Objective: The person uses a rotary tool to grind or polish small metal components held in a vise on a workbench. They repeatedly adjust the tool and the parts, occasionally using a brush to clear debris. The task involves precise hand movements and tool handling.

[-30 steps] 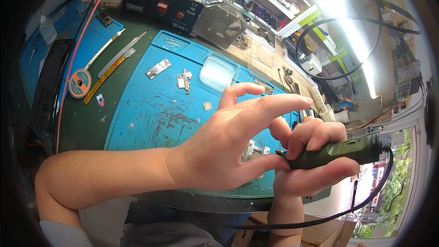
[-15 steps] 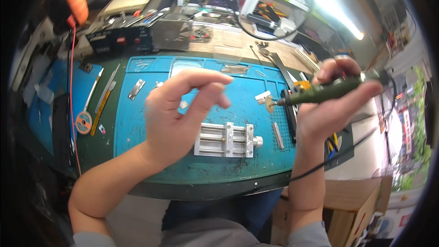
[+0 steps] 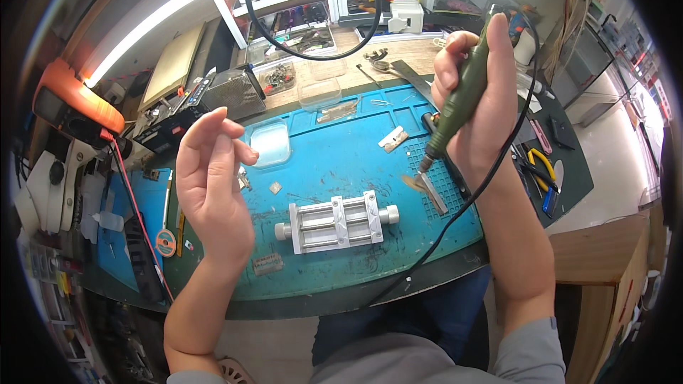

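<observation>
Rotary tool (image 3: 461,103) in right hand (image 3: 478,110) (left hand (image 3: 212,185) apart).

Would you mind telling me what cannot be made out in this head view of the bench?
- Tip of the green rotary tool: too small to tell its bit.
- Right hand: its palm is hidden behind the tool.
- Black cord: passes below the blue mat, its end hidden.
- Left hand: holds nothing visible.
</observation>
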`<state>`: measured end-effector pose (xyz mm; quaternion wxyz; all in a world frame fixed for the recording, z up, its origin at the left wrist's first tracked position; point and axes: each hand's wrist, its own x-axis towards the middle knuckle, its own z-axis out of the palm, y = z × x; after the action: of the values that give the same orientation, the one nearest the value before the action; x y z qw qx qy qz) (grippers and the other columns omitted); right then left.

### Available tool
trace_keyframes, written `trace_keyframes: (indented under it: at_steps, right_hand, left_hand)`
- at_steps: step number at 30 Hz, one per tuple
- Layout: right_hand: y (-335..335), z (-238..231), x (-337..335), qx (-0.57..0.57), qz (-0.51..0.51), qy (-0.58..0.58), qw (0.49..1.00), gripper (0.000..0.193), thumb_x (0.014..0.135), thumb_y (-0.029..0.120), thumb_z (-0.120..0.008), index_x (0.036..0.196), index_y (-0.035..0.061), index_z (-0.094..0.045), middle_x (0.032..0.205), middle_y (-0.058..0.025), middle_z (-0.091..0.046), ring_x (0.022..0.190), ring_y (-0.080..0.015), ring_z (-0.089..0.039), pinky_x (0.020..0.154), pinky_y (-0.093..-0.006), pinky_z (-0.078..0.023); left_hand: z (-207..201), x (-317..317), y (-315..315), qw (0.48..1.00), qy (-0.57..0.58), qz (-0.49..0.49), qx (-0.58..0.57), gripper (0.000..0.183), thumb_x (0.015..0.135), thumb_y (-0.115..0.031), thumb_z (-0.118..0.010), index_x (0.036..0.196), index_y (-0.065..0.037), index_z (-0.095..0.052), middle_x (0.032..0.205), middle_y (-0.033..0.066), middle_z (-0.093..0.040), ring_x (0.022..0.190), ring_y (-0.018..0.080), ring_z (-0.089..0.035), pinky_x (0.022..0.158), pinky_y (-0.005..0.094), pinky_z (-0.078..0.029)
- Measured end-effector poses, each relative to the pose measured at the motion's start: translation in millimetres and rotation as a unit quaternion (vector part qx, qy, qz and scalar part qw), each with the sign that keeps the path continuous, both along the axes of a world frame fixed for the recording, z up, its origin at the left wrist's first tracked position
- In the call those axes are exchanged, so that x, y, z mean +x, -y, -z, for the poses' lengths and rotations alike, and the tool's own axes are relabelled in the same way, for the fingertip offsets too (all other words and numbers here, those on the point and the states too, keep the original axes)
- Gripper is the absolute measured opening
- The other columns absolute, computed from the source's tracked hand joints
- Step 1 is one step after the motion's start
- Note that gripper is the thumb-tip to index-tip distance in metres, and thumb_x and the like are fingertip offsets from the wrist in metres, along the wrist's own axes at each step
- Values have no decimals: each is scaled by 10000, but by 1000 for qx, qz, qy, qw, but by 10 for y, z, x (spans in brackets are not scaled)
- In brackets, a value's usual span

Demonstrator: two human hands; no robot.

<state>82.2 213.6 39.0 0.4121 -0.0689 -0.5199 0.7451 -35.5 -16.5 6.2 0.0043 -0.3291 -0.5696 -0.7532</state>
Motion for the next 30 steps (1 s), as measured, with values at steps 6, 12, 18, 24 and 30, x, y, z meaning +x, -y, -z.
trace_keyframes:
  at_steps: [6,12,18,24,30]
  right_hand:
    - [-11,78,38,-55,-36,4,998,573,947,623,-447,852,74,-581,615,-30,-504,546,-91,-427,494,-222,-314]
    - [-39,106,3,-68,-38,0,997,557,956,613,-437,844,87,-581,596,-6,-474,499,-77,-381,454,-218,-286]
    - [-70,128,32,-91,-84,8,992,588,921,642,-481,839,71,-591,634,-43,-535,585,-97,-479,508,-224,-349]
    - [-50,114,37,-101,-84,18,991,586,915,644,-490,826,73,-589,624,-38,-528,561,-98,-477,500,-230,-347]
    - [-42,110,36,-122,-92,17,988,584,912,643,-497,809,76,-586,616,-37,-527,550,-98,-475,495,-230,-343]
  left_hand:
    - [67,-108,140,988,54,145,30,328,1015,-125,-448,1310,10,-496,927,32,-589,728,69,-483,729,260,-443]
    - [-84,24,-4,985,171,13,15,360,1023,-150,-439,1348,4,-447,914,4,-546,728,61,-468,700,233,-427]
    - [-8,-70,83,953,291,66,52,309,1028,-147,-430,1299,-10,-487,941,13,-561,721,74,-468,649,242,-398]
    - [5,-94,82,923,365,97,75,303,1041,-153,-424,1311,-17,-451,862,-6,-515,685,74,-455,607,237,-395]
    - [41,-95,86,916,378,110,74,300,1035,-176,-433,1299,-41,-475,873,-11,-504,703,73,-439,623,242,-367]
